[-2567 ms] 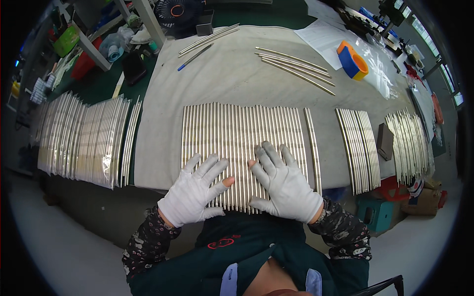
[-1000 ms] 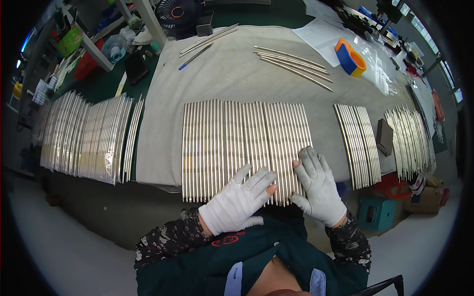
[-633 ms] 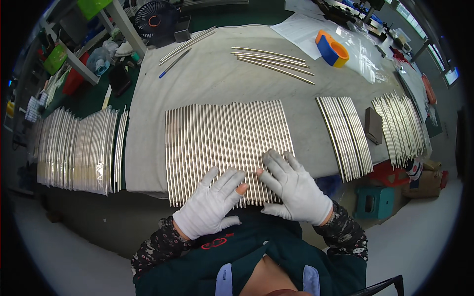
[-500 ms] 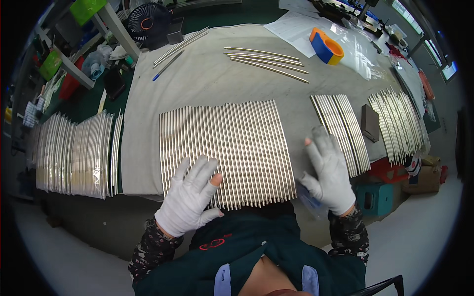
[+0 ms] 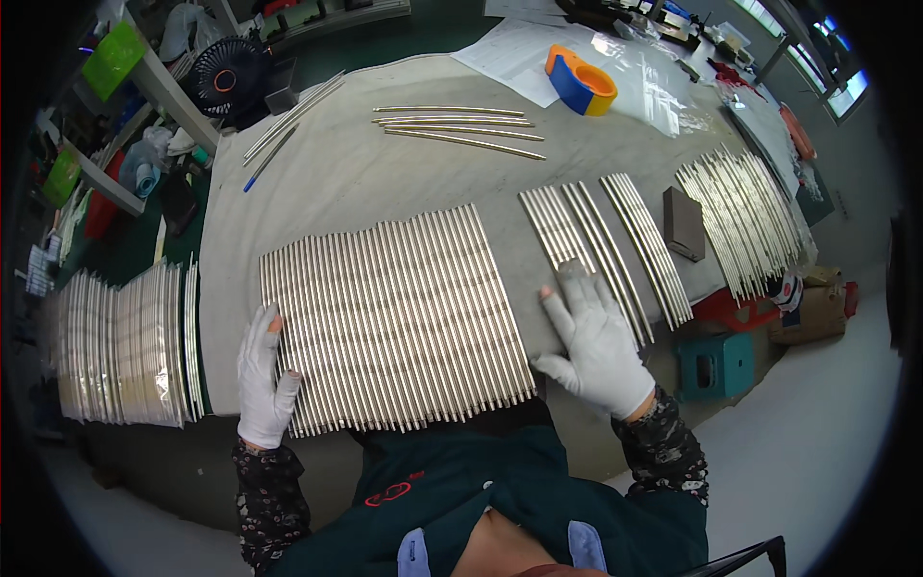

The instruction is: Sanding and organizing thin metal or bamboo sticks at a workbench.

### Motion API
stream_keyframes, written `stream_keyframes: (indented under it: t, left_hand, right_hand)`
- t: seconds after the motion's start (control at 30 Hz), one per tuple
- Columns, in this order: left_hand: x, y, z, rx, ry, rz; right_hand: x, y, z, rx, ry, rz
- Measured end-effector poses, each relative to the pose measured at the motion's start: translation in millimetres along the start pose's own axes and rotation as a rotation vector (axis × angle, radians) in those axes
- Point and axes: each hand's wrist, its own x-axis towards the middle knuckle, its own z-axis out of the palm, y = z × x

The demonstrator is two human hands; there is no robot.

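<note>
A wide, flat row of thin silvery metal rods [image 5: 394, 317] lies side by side in front of me, their near ends along the table's edge. My left hand [image 5: 261, 375], in a white glove with a fingertip bare, rests against the row's left side, fingers stretched and holding nothing. To the right of the row, my right hand [image 5: 596, 337], gloved the same way, lies palm down with fingers spread. Its fingertips touch the near end of a small group of rods [image 5: 558, 226], partly hidden beneath it. Beside that are a narrow strip of rods [image 5: 606, 255] and another group [image 5: 646, 245].
A dark grey block [image 5: 684, 224] stands between the right groups and a looser pile of rods [image 5: 740, 221]. Several rods [image 5: 461, 123] lie farther back, near a blue-and-orange tape dispenser [image 5: 581, 82]. Bagged rods [image 5: 120, 346] are at left; a pen [image 5: 270, 159] lies behind.
My left hand has shifted from on top of the row to its left side. Under my right hand, the right group has separated into smaller groups, some rods now nearer the row. The view has shifted.
</note>
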Motion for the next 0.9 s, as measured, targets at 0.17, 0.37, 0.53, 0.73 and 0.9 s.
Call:
stream_keyframes:
  t: [0.17, 0.37, 0.53, 0.73, 0.9]
  left_hand:
    - [-2, -2, 1, -0.017, 0.018, -0.022]
    - [-2, -5, 3, -0.018, 0.025, -0.014]
    - [0, -3, 1, -0.007, 0.024, -0.007]
    - [-3, -4, 2, -0.044, 0.031, -0.019]
    - [-5, -3, 1, -0.035, 0.027, -0.036]
  right_hand:
    - [-11, 8, -21, 0.136, 0.151, 0.036]
    - [-41, 61, -18, -0.113, 0.183, 0.298]
    - [-52, 65, -2, -0.208, 0.142, 0.41]
    - [-54, 46, -11, 0.168, 0.192, 0.221]
    - [-57, 73, -17, -0.174, 0.272, 0.387]
